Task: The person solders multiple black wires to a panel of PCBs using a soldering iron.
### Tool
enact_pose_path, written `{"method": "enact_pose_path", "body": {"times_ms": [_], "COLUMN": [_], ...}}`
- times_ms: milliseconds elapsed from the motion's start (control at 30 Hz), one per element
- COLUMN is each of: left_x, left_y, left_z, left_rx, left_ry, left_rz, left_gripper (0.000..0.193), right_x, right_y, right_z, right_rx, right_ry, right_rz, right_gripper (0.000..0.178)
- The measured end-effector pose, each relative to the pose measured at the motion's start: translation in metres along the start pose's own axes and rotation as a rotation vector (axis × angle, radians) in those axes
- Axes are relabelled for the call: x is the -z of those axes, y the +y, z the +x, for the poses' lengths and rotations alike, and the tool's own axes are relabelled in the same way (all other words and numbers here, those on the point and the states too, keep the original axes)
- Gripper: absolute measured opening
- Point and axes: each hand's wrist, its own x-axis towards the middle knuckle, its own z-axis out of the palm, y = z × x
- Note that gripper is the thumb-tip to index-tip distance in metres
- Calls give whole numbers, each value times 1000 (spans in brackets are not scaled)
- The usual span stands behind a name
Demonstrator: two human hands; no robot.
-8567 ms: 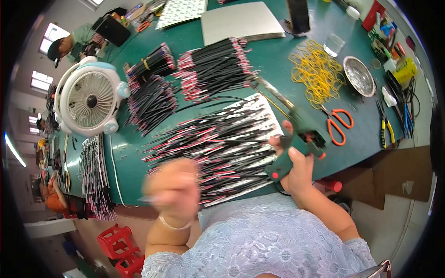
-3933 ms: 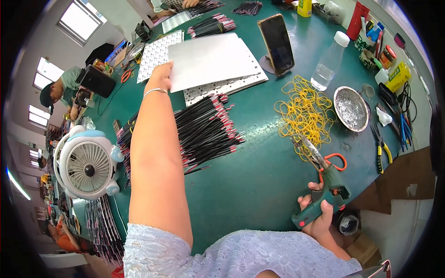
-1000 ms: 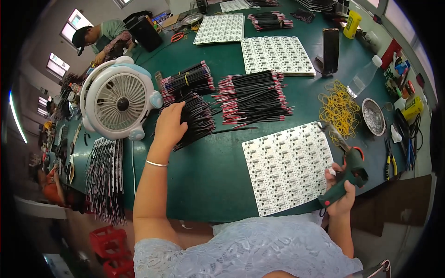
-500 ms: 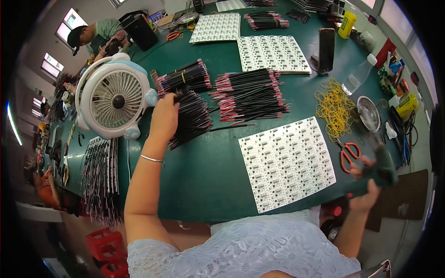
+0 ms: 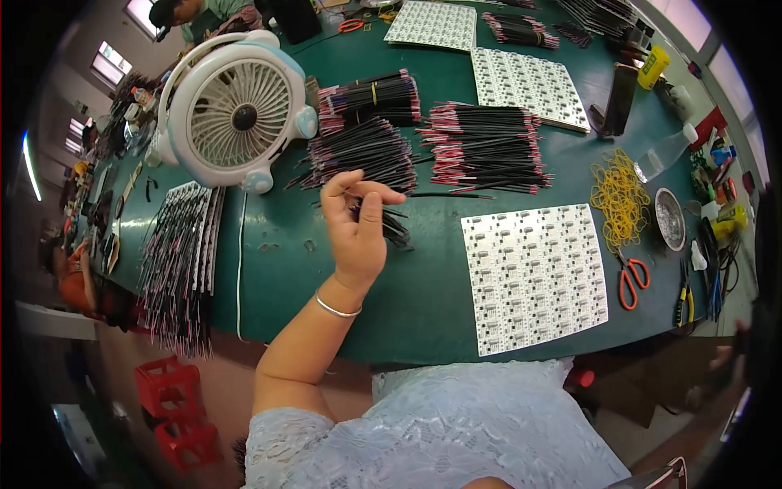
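Observation:
My left hand [image 5: 358, 228] is over the table's middle left, fingers curled and thumb bent in, with a small bunch of black wires [image 5: 397, 231] showing beyond the thumb. Just above it lies a loose pile of black wires [image 5: 362, 155]. A larger stack of black wires with red ends [image 5: 485, 151] lies to the right, one wire sticking out toward my fingers. A white sheet of circuit boards [image 5: 535, 277] rests flat in front of me. At the dark right rim, my right hand [image 5: 717, 375] is blurred beside a dark shape, and its grip is hidden.
A white fan [image 5: 243, 118] stands at left, near board strips with hanging wires [image 5: 177, 265]. Yellow rubber bands [image 5: 619, 200], a metal dish [image 5: 669, 218], red-handled scissors [image 5: 632, 284] and a clear bottle [image 5: 664, 155] lie at right. Another person [image 5: 199, 18] sits at the far left.
My left hand has moved right and nearer from the wire pile beside the fan. My right hand has gone from the table's right edge to the rim; the green thing it held is no longer distinguishable.

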Motion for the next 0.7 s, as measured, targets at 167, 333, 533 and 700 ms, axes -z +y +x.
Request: {"method": "enact_pose_path", "body": {"times_ms": [167,333,533,700], "left_x": [-17,-11,-17,-19], "left_y": [-2,-3,22,2], "left_z": [-16,-17,6,5], "left_rx": [152,371,446,44], "left_ry": [-52,-50,-403,-765], "left_rz": [-111,-47,417,826], "left_gripper": [19,21,21,33], "right_x": [-143,-209,-219,-241], "right_y": [90,83,63,68], "right_z": [19,32,62,68], "right_rx": [293,113,302,-13], "right_ry": [32,-49,-156,-275], "right_rz": [517,935,807,607], "right_gripper": [46,44,55,77]}}
